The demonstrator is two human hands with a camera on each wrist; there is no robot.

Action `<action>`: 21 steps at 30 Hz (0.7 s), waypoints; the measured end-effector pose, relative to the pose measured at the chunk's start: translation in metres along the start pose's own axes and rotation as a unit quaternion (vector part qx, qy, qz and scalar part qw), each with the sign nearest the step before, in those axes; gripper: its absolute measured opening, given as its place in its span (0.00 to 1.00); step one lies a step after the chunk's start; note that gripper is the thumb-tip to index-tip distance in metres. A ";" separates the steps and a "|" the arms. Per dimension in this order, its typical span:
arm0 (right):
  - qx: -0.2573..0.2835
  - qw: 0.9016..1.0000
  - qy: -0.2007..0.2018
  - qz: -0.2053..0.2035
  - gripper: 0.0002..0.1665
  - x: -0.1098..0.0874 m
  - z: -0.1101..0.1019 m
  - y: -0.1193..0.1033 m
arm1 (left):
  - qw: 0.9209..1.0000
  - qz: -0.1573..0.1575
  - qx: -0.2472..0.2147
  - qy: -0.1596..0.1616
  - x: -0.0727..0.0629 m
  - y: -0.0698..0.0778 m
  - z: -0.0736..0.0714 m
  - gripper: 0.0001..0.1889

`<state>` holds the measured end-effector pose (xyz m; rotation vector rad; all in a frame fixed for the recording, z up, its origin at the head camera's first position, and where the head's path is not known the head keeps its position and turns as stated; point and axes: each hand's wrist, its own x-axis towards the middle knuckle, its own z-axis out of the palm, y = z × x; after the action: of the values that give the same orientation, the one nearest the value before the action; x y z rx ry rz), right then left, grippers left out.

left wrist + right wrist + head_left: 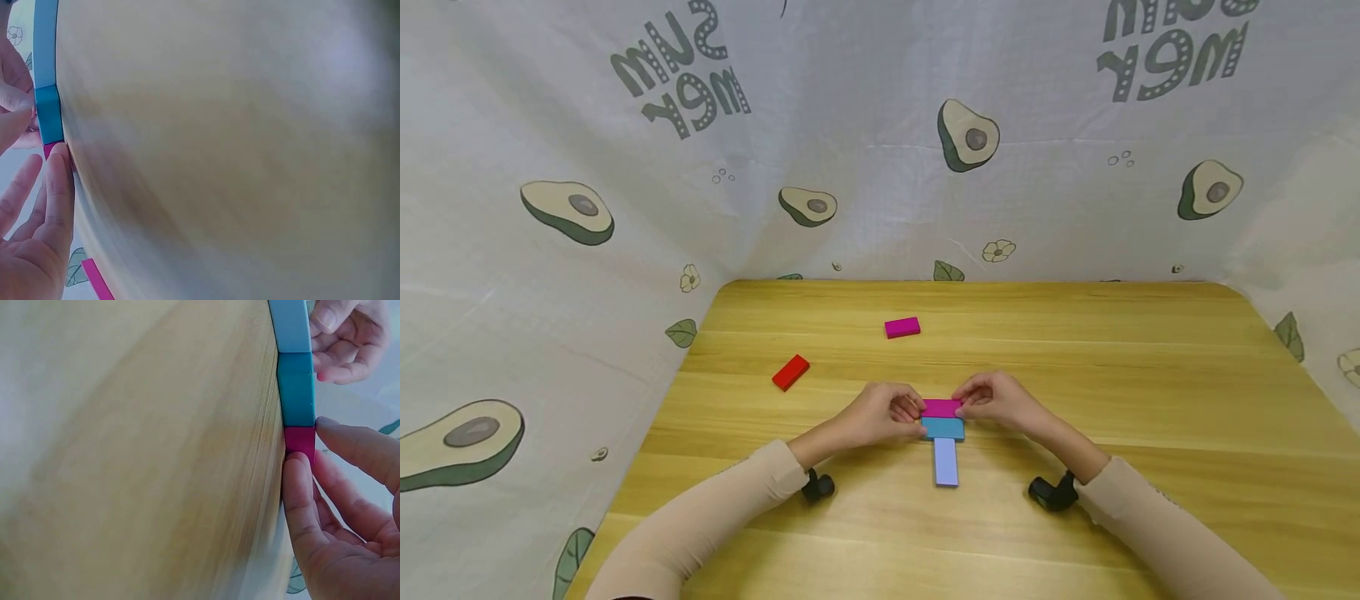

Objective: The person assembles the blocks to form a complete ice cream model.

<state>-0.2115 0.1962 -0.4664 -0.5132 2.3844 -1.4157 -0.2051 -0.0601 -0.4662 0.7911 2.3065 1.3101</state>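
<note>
Three flat rectangular blocks lie together on the table: a magenta block point(942, 408) at the far side, a teal block point(943, 428) against it, and a pale lilac block point(946, 462) standing out towards me, so they form a T-like shape. My left hand point(880, 412) holds the left end of the magenta block with its fingertips, its thumb beside the left end of the teal one. At the other end, my right hand point(1002, 402) pinches the magenta block. In the right wrist view, a fingertip covers part of the magenta block point(300, 440).
A red block point(791, 372) lies to the left on the wooden table point(1135, 367). Farther back is a second magenta block point(902, 327). A pale curtain point(865, 108) printed with avocados hangs behind the table and along its sides. Black devices are worn on both wrists.
</note>
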 end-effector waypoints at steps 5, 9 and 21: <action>-0.001 1.000 0.003 0.000 0.15 0.000 0.001 -0.001 | 1.000 -0.004 0.003 0.000 0.001 0.000 -0.002 0.15; 0.009 1.000 0.002 -0.009 0.16 0.000 0.001 0.000 | 1.000 -0.009 0.007 0.009 0.001 -0.001 -0.006 0.15; 0.012 0.999 0.012 -0.027 0.16 -0.003 0.004 0.001 | 0.998 0.008 0.024 0.053 -0.001 -0.004 -0.028 0.18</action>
<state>-0.2077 0.1949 -0.4691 -0.5612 2.3862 -1.4792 -0.2213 -0.0805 -0.4556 0.7744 2.4264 1.3394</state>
